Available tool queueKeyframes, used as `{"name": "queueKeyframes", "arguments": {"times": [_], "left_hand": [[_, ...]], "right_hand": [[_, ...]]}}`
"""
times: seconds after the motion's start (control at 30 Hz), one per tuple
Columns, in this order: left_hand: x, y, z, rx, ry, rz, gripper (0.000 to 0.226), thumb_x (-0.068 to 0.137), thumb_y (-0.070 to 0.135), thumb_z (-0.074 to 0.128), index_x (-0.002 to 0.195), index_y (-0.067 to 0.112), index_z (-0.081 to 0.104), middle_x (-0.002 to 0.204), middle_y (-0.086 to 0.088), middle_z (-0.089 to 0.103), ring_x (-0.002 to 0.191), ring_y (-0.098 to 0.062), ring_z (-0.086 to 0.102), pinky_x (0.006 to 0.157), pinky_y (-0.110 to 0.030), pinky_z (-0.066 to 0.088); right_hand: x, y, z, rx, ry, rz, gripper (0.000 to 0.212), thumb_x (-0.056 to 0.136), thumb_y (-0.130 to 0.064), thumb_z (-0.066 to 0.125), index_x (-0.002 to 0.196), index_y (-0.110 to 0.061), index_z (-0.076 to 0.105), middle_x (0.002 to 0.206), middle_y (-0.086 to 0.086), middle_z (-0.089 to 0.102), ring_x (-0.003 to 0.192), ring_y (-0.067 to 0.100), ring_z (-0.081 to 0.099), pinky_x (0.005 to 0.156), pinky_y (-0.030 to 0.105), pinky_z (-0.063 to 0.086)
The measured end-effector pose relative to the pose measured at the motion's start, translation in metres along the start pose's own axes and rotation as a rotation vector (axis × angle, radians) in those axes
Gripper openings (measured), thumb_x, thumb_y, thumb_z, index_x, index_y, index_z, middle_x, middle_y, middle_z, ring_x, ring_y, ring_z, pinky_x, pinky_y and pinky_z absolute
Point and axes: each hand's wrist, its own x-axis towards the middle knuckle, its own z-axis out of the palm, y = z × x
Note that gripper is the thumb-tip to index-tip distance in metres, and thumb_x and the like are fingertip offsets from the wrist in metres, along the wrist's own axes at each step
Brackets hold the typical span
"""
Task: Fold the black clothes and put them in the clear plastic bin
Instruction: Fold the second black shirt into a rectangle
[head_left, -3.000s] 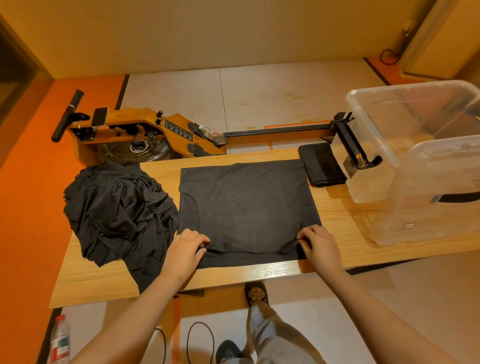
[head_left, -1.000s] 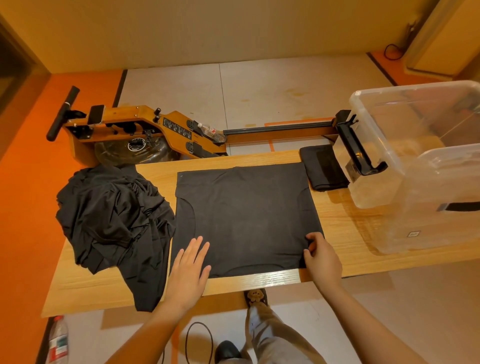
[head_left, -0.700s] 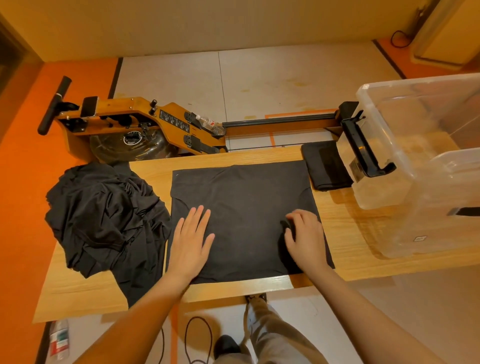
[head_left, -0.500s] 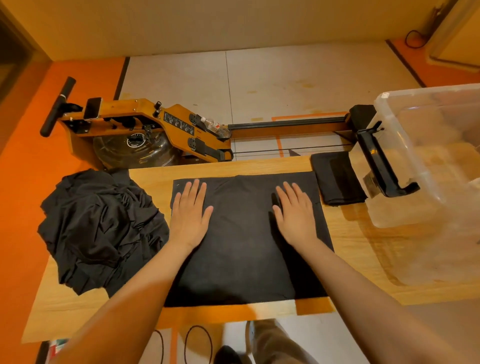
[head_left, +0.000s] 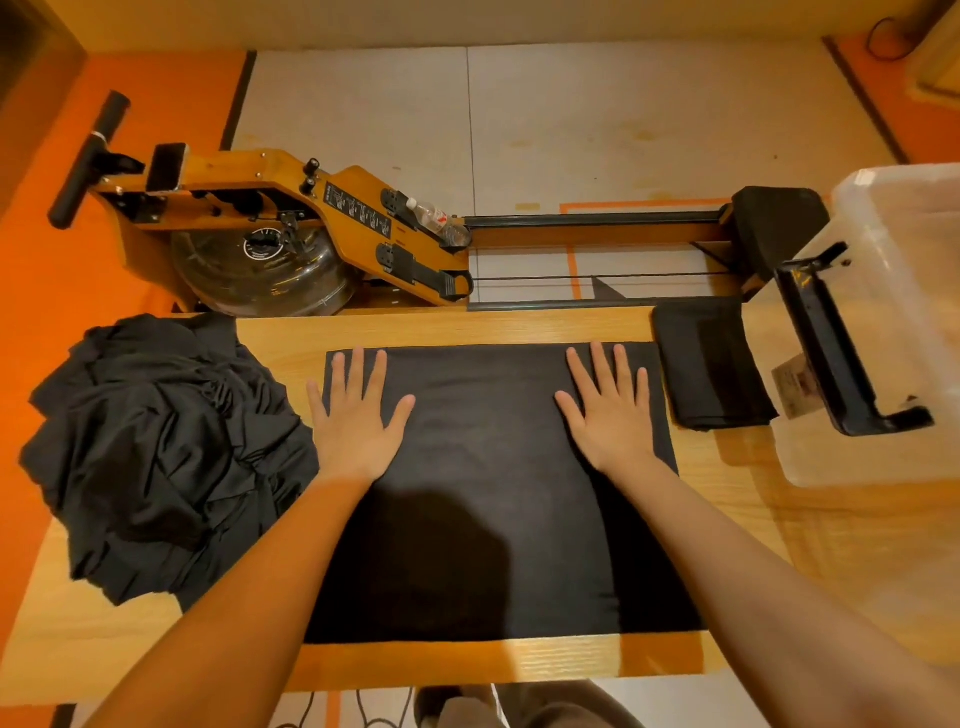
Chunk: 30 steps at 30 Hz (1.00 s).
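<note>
Two hands now lie flat on the spread garment (head_left: 493, 499). The left hand (head_left: 358, 415) is at its far-left corner and the right hand (head_left: 610, 410) at its far-right, each grip apart with fingers straight and splayed, pinching nothing.

Change: three seconds ago both hands were pinching the near hem. A second ago the left had flattened while the right held the near-right corner. Since then both have travelled up the cloth to the far edge. The garment now reads as a clean rectangle on the counter (head_left: 545, 325), edges straight, no sleeve showing.

Judgement: this was a smoothing pass, and the piece looks ready for its next fold. It is not yet compact enough to bin.

Task things:
- Pile of black clothes (head_left: 161, 457): unfolded, at the left end of the counter, touching the garment's left edge.
- One folded piece (head_left: 711, 369): just right of the garment, between it and the clear plastic bin (head_left: 909, 312).
- Bin: on the right end of the counter. I cannot tell whether anything is inside it.

Surroundings: a rowing machine (head_left: 311, 223) on the floor beyond the far edge, with a water bottle (head_left: 436, 218) resting on it.

Obstructions:
- The bin's black latch handle (head_left: 841, 353) projects toward the folded piece.
- The pile crowds the left side, so folding leftward has little room.
- A head shadow (head_left: 436, 561) darkens the near middle of the cloth and may hide creases.
</note>
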Motion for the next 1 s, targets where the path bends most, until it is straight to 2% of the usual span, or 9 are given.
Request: {"name": "queueKeyframes", "arguments": {"times": [0.1,0.2,0.27,0.37,0.53,0.73,0.87,0.93,1.0], "left_hand": [[-0.017,0.013,-0.005,-0.018,0.087,0.031,0.069,0.096,0.061,0.005,0.154,0.024,-0.005,0.163,-0.003,-0.006,0.149,-0.023,-0.011,0.118,-0.047,-0.010],[-0.060,0.024,0.006,-0.052,0.143,0.165,0.069,0.099,0.058,0.008,0.155,0.018,0.013,0.162,-0.009,0.012,0.150,-0.026,0.007,0.118,-0.046,0.001],[-0.092,0.027,0.020,-0.097,0.106,0.203,0.068,0.100,0.057,0.009,0.154,0.017,0.021,0.161,-0.009,0.018,0.149,-0.026,0.011,0.118,-0.046,0.008],[-0.136,0.022,0.038,-0.092,0.068,0.190,0.065,0.100,0.057,0.011,0.154,0.020,0.021,0.160,-0.010,0.021,0.149,-0.024,0.010,0.118,-0.043,0.007],[-0.160,0.010,0.048,-0.035,0.054,0.213,0.064,0.099,0.053,0.023,0.152,0.017,0.030,0.159,-0.010,0.025,0.148,-0.025,0.014,0.118,-0.043,0.009],[-0.166,0.009,0.042,0.031,0.058,0.157,0.065,0.101,0.055,0.009,0.152,0.019,0.023,0.158,-0.009,0.024,0.147,-0.027,0.016,0.116,-0.045,0.010],[-0.192,-0.001,0.049,0.023,0.043,0.104,0.067,0.099,0.059,0.003,0.154,0.023,0.017,0.161,-0.005,0.015,0.149,-0.027,0.008,0.118,-0.049,0.007],[-0.195,-0.007,0.052,0.019,0.049,0.100,0.070,0.097,0.061,0.000,0.154,0.023,0.015,0.161,-0.004,0.013,0.149,-0.026,0.006,0.117,-0.049,0.005],[-0.192,-0.006,0.050,0.006,0.081,0.097,0.071,0.095,0.062,-0.001,0.153,0.023,0.011,0.161,-0.003,0.009,0.149,-0.025,0.002,0.118,-0.049,0.003]], "right_hand": [[-0.013,-0.005,-0.010,0.062,0.105,-0.027,0.065,0.088,-0.060,-0.004,0.148,-0.033,-0.009,0.158,-0.003,-0.016,0.147,0.023,-0.019,0.116,0.043,-0.016],[-0.051,-0.010,-0.005,0.110,0.178,0.002,0.061,0.094,-0.055,0.006,0.150,-0.031,0.000,0.157,-0.003,-0.009,0.147,0.022,-0.015,0.117,0.040,-0.015],[-0.084,-0.012,0.010,0.097,0.177,0.011,0.059,0.097,-0.052,0.010,0.152,-0.030,0.005,0.160,0.000,-0.001,0.148,0.023,-0.009,0.117,0.040,-0.011],[-0.127,-0.012,0.035,0.076,0.148,0.048,0.060,0.098,-0.051,0.014,0.153,-0.027,0.015,0.160,0.005,0.014,0.148,0.026,0.004,0.117,0.042,-0.001],[-0.166,0.000,0.059,0.031,0.119,0.151,0.061,0.101,-0.051,0.006,0.151,-0.022,0.025,0.157,0.008,0.027,0.146,0.026,0.014,0.116,0.044,0.010],[-0.175,0.004,0.050,0.065,0.134,0.171,0.059,0.100,-0.049,0.015,0.151,-0.022,0.025,0.156,0.007,0.025,0.146,0.025,0.013,0.118,0.037,-0.002],[-0.205,0.014,0.061,0.062,0.079,0.198,0.062,0.101,-0.052,0.005,0.151,-0.023,0.025,0.156,0.009,0.028,0.146,0.027,0.014,0.118,0.038,-0.003],[-0.212,0.016,0.062,0.067,0.090,0.197,0.066,0.098,-0.056,-0.003,0.152,-0.025,0.017,0.159,0.007,0.019,0.148,0.026,0.007,0.118,0.040,-0.002],[-0.211,0.017,0.056,0.085,0.111,0.174,0.069,0.090,-0.060,-0.011,0.151,-0.030,0.001,0.160,0.001,-0.002,0.148,0.022,-0.009,0.118,0.039,-0.008]]}}
